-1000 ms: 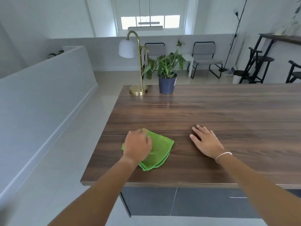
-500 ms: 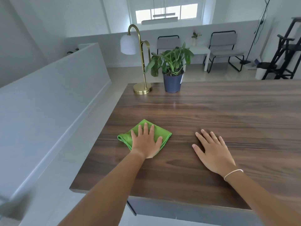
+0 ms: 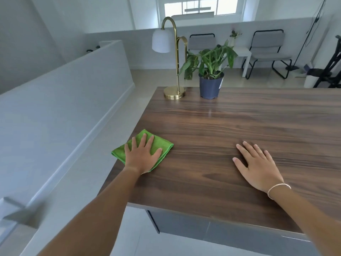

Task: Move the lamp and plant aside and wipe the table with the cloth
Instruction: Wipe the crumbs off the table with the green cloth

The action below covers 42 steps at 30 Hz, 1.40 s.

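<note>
Left hand (image 3: 142, 157), fingers flat, presses folded green cloth (image 3: 160, 145) overhanging the woodgrain table (image 3: 230, 126) edge; right hand (image 3: 258, 168) rests flat, holding nothing.

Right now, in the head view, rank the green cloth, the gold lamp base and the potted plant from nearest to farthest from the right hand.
1. Green cloth, across the table to the left of the right hand, under the left hand.
2. Potted plant, at the table's far edge.
3. Gold lamp base, at the far left corner, just beyond the plant.
</note>
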Motion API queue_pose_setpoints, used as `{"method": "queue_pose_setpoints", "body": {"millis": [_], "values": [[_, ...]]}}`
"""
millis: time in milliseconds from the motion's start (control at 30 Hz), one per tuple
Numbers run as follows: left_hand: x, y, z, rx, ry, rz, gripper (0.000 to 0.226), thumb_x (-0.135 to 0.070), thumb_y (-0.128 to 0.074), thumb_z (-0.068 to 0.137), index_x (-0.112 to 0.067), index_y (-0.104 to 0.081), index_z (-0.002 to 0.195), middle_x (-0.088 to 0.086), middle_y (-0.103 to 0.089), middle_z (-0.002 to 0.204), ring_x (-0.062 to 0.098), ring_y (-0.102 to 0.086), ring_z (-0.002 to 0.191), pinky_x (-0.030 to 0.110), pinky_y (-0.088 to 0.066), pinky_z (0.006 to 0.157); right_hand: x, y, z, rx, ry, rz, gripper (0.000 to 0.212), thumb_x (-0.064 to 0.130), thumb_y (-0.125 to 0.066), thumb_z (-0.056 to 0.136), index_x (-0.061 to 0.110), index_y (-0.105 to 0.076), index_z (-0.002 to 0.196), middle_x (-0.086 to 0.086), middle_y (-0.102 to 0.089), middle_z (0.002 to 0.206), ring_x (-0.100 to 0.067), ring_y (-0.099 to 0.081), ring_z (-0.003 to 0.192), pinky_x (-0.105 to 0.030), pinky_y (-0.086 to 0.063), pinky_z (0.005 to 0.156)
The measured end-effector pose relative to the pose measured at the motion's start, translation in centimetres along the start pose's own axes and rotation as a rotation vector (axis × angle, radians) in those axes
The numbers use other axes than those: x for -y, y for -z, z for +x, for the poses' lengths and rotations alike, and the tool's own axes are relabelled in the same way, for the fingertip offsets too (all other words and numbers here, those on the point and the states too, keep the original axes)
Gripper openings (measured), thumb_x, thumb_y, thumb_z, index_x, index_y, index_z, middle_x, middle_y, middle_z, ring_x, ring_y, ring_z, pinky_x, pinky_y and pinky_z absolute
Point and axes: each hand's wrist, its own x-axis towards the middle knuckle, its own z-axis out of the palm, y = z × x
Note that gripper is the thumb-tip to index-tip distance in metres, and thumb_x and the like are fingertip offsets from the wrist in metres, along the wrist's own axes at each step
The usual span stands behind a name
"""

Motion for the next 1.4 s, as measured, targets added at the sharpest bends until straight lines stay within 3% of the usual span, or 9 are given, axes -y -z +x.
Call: {"method": "queue_pose_setpoints", "body": {"millis": [333,667,900,1000,1167,1400], "values": [[0.7,-1.0,-9.7,-0.085,0.080,0.020,0.067,-0.063,-0.019,0.087,-0.034,-0.006,0.147,-0.004,-0.005,0.159,0.033,-0.003,0.145,0.055,-0.006,0.115,0.3,0.1,-0.2,0.028,0.018,0.021,0.060,0.053,-0.021,0.095,0.028,-0.013,0.150,0.005,-0.007,0.160,-0.022,-0.005,0.148,-0.041,-0.003,0.119],[-8.8,-1.7,-10.9,-0.047,0.017,-0.008,0.069,-0.061,-0.017,0.088,-0.029,-0.003,0.147,0.000,-0.001,0.159,0.037,0.002,0.144,0.058,-0.001,0.113,0.0,0.2,-0.2,0.018,0.048,0.073,0.058,0.050,-0.023,0.097,0.026,-0.018,0.149,0.004,-0.010,0.160,-0.023,-0.006,0.147,-0.040,-0.002,0.118],[-14.6,-2.5,-10.1,0.018,-0.063,-0.044,0.071,-0.062,-0.018,0.086,-0.030,-0.003,0.147,-0.001,0.001,0.159,0.036,0.008,0.144,0.057,0.006,0.112,-0.2,1.0,-0.1,0.025,0.049,0.237,0.049,0.037,-0.028,0.100,0.021,-0.029,0.147,0.001,-0.019,0.158,-0.023,-0.012,0.147,-0.040,-0.005,0.117],[-13.6,-1.8,-9.7,0.065,-0.081,-0.140,0.064,-0.060,-0.021,0.088,-0.035,-0.010,0.146,-0.005,-0.003,0.159,0.030,0.004,0.145,0.052,0.004,0.113,0.3,1.8,-0.4,0.008,0.010,0.393,0.047,0.033,-0.032,0.100,0.020,-0.033,0.145,-0.003,-0.024,0.157,-0.024,-0.016,0.146,-0.039,-0.006,0.117],[-8.8,0.8,-8.7,-0.098,-0.146,-0.415,0.044,-0.038,-0.036,0.094,-0.028,-0.044,0.136,-0.001,-0.032,0.152,0.023,-0.032,0.136,0.039,-0.021,0.110,5.2,2.5,-1.6,-0.031,0.102,0.470,0.047,0.033,-0.035,0.099,0.018,-0.035,0.144,-0.007,-0.026,0.156,-0.026,-0.019,0.145,-0.041,-0.009,0.117],[1.0,2.5,-7.0,-0.186,-0.063,-0.326,0.042,-0.027,-0.040,0.095,-0.017,-0.046,0.135,0.010,-0.037,0.149,0.028,-0.035,0.135,0.040,-0.025,0.112,16.4,0.3,-3.6,0.004,0.287,0.317,0.057,0.046,-0.025,0.098,0.021,-0.021,0.149,-0.004,-0.014,0.159,-0.024,-0.009,0.147,-0.042,-0.001,0.118]]}}
